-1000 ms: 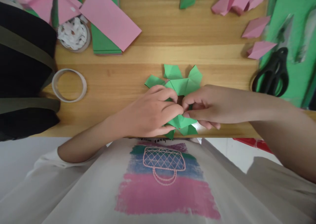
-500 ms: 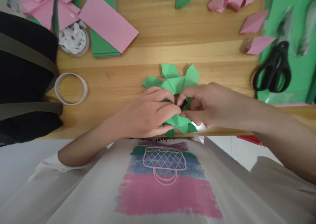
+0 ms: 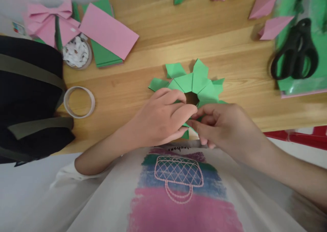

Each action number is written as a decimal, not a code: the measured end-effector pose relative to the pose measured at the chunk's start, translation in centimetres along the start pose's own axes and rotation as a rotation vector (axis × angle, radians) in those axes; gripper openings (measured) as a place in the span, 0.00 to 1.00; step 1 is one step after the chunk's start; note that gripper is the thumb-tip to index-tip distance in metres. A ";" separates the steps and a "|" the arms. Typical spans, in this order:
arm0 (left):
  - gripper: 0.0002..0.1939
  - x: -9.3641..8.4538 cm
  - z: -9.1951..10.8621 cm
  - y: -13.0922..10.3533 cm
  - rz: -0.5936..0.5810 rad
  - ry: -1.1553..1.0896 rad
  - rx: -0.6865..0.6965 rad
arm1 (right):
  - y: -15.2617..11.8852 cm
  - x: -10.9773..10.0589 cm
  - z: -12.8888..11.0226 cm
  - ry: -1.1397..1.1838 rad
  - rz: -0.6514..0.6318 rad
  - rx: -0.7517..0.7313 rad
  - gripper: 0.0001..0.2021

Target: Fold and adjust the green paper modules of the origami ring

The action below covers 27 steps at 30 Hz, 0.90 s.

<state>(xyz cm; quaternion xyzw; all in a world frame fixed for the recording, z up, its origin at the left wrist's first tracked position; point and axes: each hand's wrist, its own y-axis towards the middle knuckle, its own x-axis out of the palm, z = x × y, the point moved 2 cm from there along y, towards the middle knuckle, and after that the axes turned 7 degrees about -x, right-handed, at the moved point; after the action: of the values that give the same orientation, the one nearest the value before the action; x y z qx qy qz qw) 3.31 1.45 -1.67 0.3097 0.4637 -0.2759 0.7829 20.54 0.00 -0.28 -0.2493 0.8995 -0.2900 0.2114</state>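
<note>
A ring of folded green paper (image 3: pixel 201 78) with pointed flaps and a hole in its middle lies near the table's front edge. My left hand (image 3: pixel 163 118) covers its lower left part, fingers curled over the paper. At the lower right of the ring, my right hand (image 3: pixel 222 126) pinches the paper between thumb and forefinger, close to my left fingertips. Both hands hide the lower part of the ring.
Black scissors (image 3: pixel 295 55) lie on green sheets at the right, near folded pink pieces (image 3: pixel 264 3). At the left are a tape roll (image 3: pixel 79 102), a black bag (image 3: pixel 30 89), a round container (image 3: pixel 77 53) and a pink sheet (image 3: pixel 109 31) on green paper.
The view has shifted and tilted. My right hand has moved down, away from the ring's hole, to its lower right edge, and more of the ring shows.
</note>
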 end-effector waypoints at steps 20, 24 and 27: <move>0.08 0.0 -0.6 -0.7 -0.002 -0.057 -0.005 | 0.0 -1.6 0.4 0.372 -0.076 0.069 0.05; 0.09 -0.1 -0.6 -0.6 0.005 -0.064 0.014 | 0.2 -1.5 0.3 0.408 -0.149 0.099 0.02; 0.08 -0.2 -0.6 -0.6 0.012 -0.079 0.012 | 0.5 -1.4 0.5 0.422 -0.214 0.132 0.03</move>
<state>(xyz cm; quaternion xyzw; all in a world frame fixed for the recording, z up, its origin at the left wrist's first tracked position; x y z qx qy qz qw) 2.47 1.52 -1.87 0.3060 0.4287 -0.2860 0.8005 21.73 0.95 -0.66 -0.2627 0.8713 -0.4144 0.0027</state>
